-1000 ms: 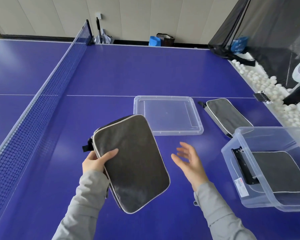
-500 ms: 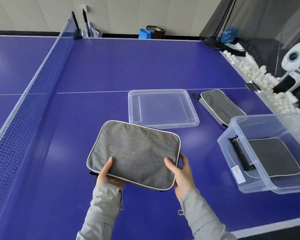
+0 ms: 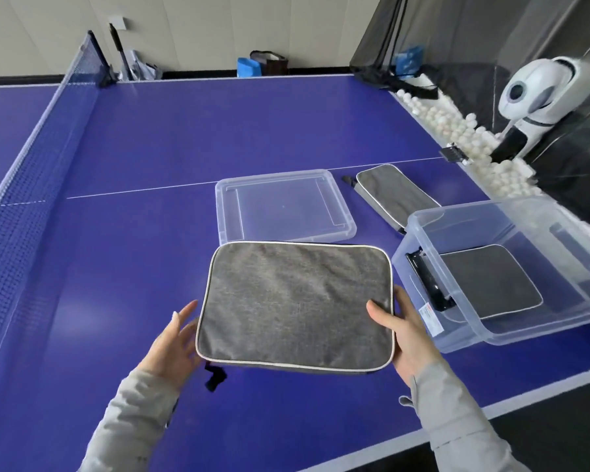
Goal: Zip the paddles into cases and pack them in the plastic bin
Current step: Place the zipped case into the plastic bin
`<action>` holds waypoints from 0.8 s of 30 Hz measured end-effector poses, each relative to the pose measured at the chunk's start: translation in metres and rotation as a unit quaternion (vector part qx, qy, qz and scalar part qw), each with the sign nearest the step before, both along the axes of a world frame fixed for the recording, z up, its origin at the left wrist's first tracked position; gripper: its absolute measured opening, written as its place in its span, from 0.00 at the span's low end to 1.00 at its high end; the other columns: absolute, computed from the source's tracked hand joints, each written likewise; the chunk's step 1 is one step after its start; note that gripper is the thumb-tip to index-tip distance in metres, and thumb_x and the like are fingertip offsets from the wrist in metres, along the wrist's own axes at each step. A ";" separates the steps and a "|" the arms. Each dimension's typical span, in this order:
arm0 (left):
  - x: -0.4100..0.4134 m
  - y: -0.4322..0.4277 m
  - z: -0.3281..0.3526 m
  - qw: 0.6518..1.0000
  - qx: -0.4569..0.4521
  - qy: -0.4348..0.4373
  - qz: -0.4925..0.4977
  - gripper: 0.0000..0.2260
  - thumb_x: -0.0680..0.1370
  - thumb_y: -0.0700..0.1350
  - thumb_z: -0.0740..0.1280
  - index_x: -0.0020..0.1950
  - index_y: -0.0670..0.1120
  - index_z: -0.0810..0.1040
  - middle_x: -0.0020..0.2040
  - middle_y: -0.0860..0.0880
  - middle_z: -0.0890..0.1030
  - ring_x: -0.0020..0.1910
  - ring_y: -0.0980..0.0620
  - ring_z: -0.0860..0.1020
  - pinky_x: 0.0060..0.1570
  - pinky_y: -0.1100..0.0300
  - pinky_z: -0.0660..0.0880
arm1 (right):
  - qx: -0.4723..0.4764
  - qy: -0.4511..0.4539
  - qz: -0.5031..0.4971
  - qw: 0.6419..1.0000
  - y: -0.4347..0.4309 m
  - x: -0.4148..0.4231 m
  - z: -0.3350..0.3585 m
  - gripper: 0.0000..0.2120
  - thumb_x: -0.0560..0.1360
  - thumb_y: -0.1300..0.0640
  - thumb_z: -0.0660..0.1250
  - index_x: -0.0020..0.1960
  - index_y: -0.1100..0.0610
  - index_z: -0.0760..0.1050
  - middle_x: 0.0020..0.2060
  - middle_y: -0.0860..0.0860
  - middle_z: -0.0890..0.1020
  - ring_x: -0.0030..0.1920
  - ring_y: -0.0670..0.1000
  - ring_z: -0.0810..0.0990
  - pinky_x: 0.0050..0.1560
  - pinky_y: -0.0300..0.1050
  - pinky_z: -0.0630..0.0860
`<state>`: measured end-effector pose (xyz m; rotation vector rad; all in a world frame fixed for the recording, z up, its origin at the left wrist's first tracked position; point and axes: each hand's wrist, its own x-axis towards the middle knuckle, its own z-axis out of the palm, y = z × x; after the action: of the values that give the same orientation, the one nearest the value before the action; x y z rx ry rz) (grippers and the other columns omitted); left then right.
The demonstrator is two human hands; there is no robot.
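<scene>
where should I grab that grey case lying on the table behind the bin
Probably pinch the grey case by its far short end, near the black tab, coming from the side of the clear lid: it lies flat, and the plastic bin crowds its near end.

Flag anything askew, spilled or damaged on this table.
Nothing is spilled or damaged. Only loose ends: the lid lies off the plastic bin, and one grey case sits angled on the table behind the bin, unpacked.
</scene>
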<state>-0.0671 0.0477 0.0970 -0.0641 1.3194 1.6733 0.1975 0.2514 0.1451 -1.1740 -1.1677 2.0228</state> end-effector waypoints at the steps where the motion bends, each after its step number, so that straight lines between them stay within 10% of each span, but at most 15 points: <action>1: 0.004 0.009 0.007 0.999 -0.007 0.030 -0.020 0.19 0.82 0.49 0.54 0.73 0.47 0.65 0.58 0.50 0.81 0.57 0.49 0.78 0.57 0.50 0.73 | 0.004 -0.001 0.004 1.000 0.005 0.008 0.003 0.24 0.65 0.57 0.74 0.59 0.48 0.74 0.49 0.49 0.85 0.48 0.52 0.85 0.45 0.49 0.80; 7: 0.058 0.052 0.036 0.992 -0.013 0.101 -0.068 0.19 0.73 0.32 0.66 0.63 0.43 0.74 0.52 0.44 0.80 0.47 0.46 0.80 0.39 0.60 0.81 | 0.022 -0.003 -0.016 1.000 0.033 0.063 0.017 0.22 0.66 0.58 0.73 0.59 0.50 0.75 0.53 0.53 0.84 0.51 0.53 0.84 0.50 0.51 0.79; 24: 0.292 0.190 0.055 0.989 0.062 0.134 -0.018 0.22 0.61 0.39 0.75 0.54 0.51 0.80 0.54 0.48 0.81 0.48 0.51 0.81 0.35 0.62 0.79 | 0.166 -0.039 -0.071 0.983 0.175 0.271 0.067 0.17 0.72 0.63 0.70 0.59 0.53 0.74 0.57 0.54 0.80 0.57 0.53 0.78 0.65 0.57 0.72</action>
<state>0.2252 0.2374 0.1520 0.2642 1.3987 1.7751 0.4680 0.4265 0.2122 -1.1389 -1.3571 1.6135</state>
